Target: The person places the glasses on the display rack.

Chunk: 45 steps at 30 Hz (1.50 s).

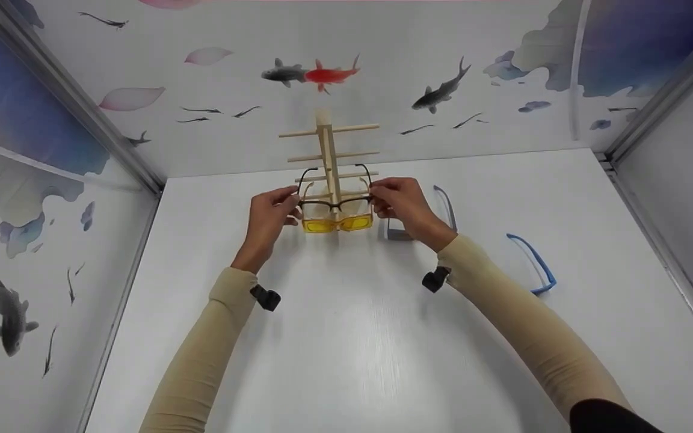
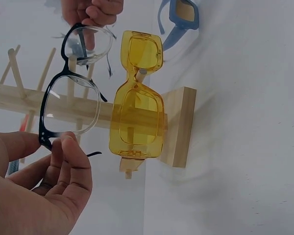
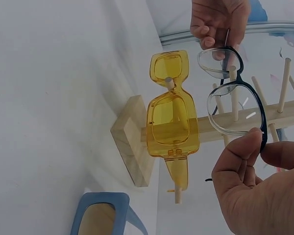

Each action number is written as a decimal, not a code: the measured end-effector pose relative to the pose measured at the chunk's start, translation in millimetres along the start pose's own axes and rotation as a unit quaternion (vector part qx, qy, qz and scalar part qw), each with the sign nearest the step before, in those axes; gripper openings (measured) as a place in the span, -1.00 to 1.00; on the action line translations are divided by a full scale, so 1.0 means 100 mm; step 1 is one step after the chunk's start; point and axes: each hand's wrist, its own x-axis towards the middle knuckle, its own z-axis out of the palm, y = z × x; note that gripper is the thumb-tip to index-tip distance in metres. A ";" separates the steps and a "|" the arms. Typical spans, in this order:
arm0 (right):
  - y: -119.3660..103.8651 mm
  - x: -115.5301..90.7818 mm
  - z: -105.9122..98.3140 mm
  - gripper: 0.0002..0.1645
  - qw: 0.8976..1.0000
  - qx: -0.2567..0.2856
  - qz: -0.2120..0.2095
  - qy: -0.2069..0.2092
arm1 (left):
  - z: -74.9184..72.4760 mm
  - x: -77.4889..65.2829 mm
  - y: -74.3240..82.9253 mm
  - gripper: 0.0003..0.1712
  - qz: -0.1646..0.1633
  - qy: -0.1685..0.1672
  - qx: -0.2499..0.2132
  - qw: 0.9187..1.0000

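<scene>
Both hands hold one pair of eyeglasses (image 2: 44, 105), with black upper rims and clear lower rims, in front of a wooden display stand (image 1: 326, 144). My left hand (image 1: 270, 218) pinches one front corner by the hinge between thumb and fingers. At the opposite corner, my right hand (image 1: 405, 203) pinches the frame the same way. The temples are unfolded and point back toward the stand. Just below, yellow translucent glasses (image 3: 174, 122) rest on the lowest pegs, near the stand's wooden base (image 2: 183, 127). Higher pegs (image 1: 355, 128) stick out bare on both sides.
Grey-blue framed glasses (image 1: 403, 236) lie on the white table (image 1: 334, 349) beside the stand, partly behind the right hand. Farther right lies a bright blue pair (image 1: 542, 267), partly covered by the right sleeve. Walls printed with fish (image 1: 331, 75) enclose the table's back and sides.
</scene>
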 end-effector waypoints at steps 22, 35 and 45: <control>0.12 -0.41 -0.38 -0.60 0.994 -0.103 -0.007 0.026 | -0.28 -0.34 -0.13 -0.65 -0.011 0.023 0.058 0.998; 0.24 -0.64 -0.62 -0.65 0.986 -0.154 -0.058 0.018 | -0.20 -0.52 -0.13 -0.62 -0.008 -0.003 0.080 0.997; 0.34 -0.78 -0.91 -0.65 0.980 -0.174 -0.097 -0.017 | -0.07 -0.66 -0.17 -0.52 -0.013 -0.051 0.096 0.994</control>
